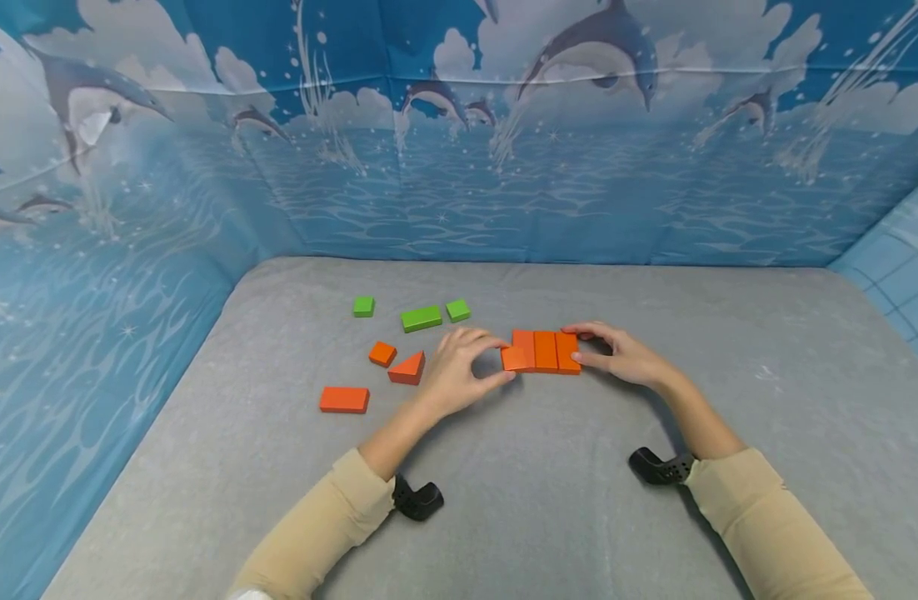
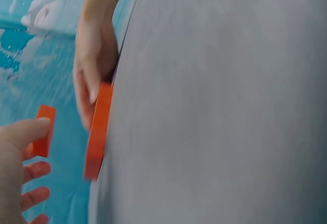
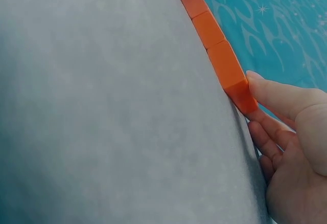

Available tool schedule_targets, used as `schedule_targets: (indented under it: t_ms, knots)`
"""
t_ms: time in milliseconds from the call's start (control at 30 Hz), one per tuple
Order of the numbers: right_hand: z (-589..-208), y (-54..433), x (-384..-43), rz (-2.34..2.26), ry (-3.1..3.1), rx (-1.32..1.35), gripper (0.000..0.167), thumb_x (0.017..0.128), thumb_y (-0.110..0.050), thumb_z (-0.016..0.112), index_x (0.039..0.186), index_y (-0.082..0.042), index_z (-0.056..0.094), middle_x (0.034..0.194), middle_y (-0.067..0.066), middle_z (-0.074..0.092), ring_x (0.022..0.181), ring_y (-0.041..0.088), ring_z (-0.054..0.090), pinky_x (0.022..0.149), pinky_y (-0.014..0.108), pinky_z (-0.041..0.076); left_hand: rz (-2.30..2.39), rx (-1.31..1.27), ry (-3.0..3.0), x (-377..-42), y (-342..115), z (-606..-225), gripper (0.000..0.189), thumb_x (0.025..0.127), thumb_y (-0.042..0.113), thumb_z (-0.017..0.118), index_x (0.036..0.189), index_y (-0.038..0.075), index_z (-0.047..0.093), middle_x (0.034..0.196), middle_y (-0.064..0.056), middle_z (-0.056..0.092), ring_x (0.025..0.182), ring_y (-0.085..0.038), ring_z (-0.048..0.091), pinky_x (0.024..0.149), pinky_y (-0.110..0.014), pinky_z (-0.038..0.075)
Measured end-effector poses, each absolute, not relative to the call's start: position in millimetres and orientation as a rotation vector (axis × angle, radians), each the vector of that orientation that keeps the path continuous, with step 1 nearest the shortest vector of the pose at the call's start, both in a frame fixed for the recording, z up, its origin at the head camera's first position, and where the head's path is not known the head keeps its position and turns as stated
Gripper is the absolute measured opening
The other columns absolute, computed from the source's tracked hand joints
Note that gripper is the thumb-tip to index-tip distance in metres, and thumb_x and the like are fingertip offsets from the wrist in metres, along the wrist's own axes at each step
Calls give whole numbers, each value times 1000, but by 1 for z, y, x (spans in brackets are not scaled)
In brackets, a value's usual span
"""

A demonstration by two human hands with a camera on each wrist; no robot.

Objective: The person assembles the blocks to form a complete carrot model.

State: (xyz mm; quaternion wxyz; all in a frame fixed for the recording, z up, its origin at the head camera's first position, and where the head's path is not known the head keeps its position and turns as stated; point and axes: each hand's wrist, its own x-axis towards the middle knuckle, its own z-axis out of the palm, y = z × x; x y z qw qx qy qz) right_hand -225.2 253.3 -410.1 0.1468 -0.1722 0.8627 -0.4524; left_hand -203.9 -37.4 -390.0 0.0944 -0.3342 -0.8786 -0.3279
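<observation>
Several orange rectangular blocks lie side by side in a row on the grey cloth. My left hand pinches a small orange block between thumb and fingers. That block is raised just over the left end of the row and partly covers it in the head view. At the row's right end, my right hand holds the outermost orange block with thumb and index finger. In the right wrist view the thumb presses against this block's end.
Left of the row lie an orange triangle block, a small orange block and a red-orange rectangular block. Farther back are a green rectangular block and two small green blocks. A blue dolphin-print curtain borders the grey surface.
</observation>
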Motion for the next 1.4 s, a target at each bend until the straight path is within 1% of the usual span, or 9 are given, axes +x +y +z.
schedule_targets:
  t_ms: [233,367,467,600,800,1133,1400]
  knots:
    - [-411,253,-224,-1301,2492,-508,47,91,-25,58,133,-8,46,135,17,40,122,34,35,99,58,22,-790,-1107,-2715,-205,-4,-403,40,83,42,64,116,19,62,117,3,58,104,-13,46,94,-35,34]
    - [-411,253,-224,-1309,2491,-532,46,91,-24,57,133,-7,46,134,17,40,121,35,35,98,58,23,-700,-1159,-2710,-204,6,-406,40,84,43,62,116,21,62,117,5,57,104,-12,46,92,-32,35]
    - [-412,253,-225,-1320,2486,-555,46,92,-22,56,133,-6,45,134,18,40,120,35,36,97,58,24,-634,-1184,-2700,-204,11,-407,39,84,43,62,116,21,63,117,6,57,106,-12,46,94,-32,34]
    - [-412,254,-225,-1328,2483,-572,45,92,-21,56,133,-6,45,133,18,41,120,34,36,97,57,24,-559,-1200,-2687,-204,15,-410,38,84,43,62,115,21,63,116,5,56,108,-12,46,97,-33,32]
    - [-412,253,-224,-1326,2489,-559,45,92,-21,57,133,-6,46,133,17,42,120,34,36,97,57,24,-483,-1200,-2639,-204,17,-415,36,84,42,63,113,21,64,114,4,55,106,-13,46,94,-33,33]
    - [-414,254,-225,-1333,2489,-560,45,91,-21,57,132,-6,46,131,17,43,117,33,37,96,57,25,-437,-1187,-2599,-203,18,-419,35,83,40,63,111,20,65,114,3,55,105,-14,46,95,-33,33]
    - [-413,253,-225,-1333,2485,-547,46,91,-22,57,132,-6,46,132,17,42,118,33,37,97,57,24,-444,-1165,-2608,-202,20,-419,36,82,41,64,111,20,65,113,3,54,106,-14,46,96,-33,33]
